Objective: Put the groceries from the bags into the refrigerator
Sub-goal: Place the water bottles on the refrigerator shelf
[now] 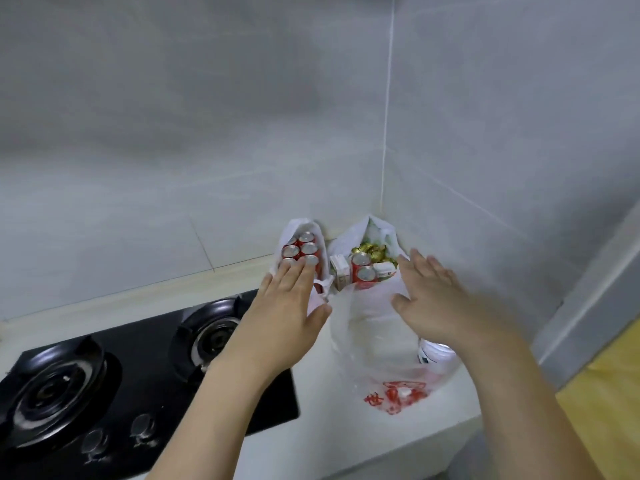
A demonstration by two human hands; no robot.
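Observation:
Two white plastic bags stand in the counter's back corner. The smaller left bag (320,237) holds several red soda cans (300,249). The larger right bag (374,341), printed in red, holds two red cans (363,268), small cartons (340,270) and gold-wrapped sweets (372,251). My left hand (287,306) reaches out flat, its fingertips over the nearest cans of the left bag. My right hand (436,299) is spread open beside the right bag's mouth, slightly blurred. Neither hand holds anything.
A black two-burner gas hob (104,386) fills the counter to the left of the bags. Grey tiled walls (242,133) meet in the corner behind them. The white counter edge (398,455) runs at lower right, with yellow floor (609,393) beyond.

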